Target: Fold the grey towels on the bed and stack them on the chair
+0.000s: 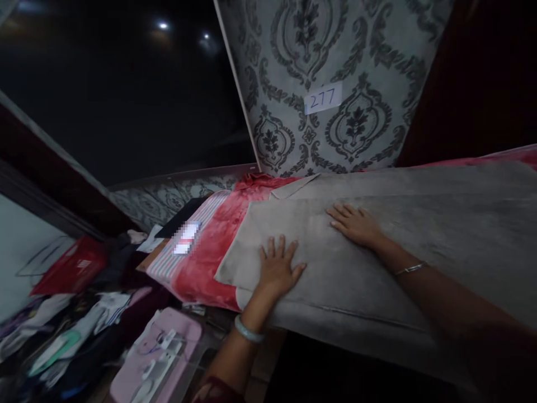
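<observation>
A long grey cloth (440, 235), folded in layers, lies spread over a red blanket (210, 263). My left hand (277, 268) rests palm down near the cloth's left end, its fingers spread. Farther right and closer to the wall, my right hand (350, 224) presses flat on the same cloth with the fingers stretched out. Neither hand grips anything. At the cloth's far left corner, a small flap (293, 187) is turned over. The front edge of the cloth hangs down toward me.
Left of the blanket lies a striped cloth (163, 263) with a blurred-out bright object (187, 238) on it. A pink plastic lid or box (188, 330), heaped clothes (75, 341) and a red bag (75, 266) sit lower left. Behind stands a patterned wall bearing a paper label (323, 98) reading 277, beside a large dark screen (138, 84).
</observation>
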`<state>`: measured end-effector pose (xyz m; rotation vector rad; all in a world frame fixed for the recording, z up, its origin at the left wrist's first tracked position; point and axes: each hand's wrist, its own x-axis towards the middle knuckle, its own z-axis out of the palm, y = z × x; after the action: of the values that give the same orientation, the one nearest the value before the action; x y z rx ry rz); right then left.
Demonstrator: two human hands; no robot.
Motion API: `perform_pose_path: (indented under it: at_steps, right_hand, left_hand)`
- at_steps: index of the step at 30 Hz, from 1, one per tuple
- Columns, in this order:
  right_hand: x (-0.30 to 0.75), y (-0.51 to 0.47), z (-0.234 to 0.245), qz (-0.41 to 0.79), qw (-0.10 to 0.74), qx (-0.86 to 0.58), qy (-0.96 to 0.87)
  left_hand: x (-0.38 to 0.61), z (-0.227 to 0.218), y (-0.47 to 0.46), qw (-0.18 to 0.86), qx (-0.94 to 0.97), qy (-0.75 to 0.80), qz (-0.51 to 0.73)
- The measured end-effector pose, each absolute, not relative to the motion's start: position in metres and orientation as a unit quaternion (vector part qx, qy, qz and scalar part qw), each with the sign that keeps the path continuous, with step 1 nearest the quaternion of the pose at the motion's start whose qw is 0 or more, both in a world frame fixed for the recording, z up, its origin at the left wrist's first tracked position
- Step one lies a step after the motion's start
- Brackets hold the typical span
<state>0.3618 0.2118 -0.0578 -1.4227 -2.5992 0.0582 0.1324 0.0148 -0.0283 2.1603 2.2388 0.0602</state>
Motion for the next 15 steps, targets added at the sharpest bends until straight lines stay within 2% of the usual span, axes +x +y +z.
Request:
perform_pose_path:
  at_steps: [6,9,11,13,15]
  right_hand:
    - [0.363,0.215,-0.064,0.029,0.089,-0.478,-0.873]
    - [0.362,0.216,-0.064,0.029,0.088,-0.481,-0.872]
    - [0.362,0.218,-0.062,0.033,0.082,-0.483,-0.871]
    - [0.361,0.218,-0.061,0.042,0.078,-0.485,-0.870]
    - [0.360,0.215,-0.061,0.057,0.085,-0.483,-0.870]
  left_hand:
    - [0.065,-0.032,-0.052,-0.039,0.592,0.805,-0.007]
    - [0.057,-0.018,-0.064,-0.040,0.579,0.814,0.034]
    - [0.070,0.006,-0.068,-0.024,0.599,0.789,0.133]
    - [0.097,0.040,-0.074,0.024,0.652,0.700,0.290]
    - [0.132,0.076,-0.088,0.143,0.721,0.534,0.417]
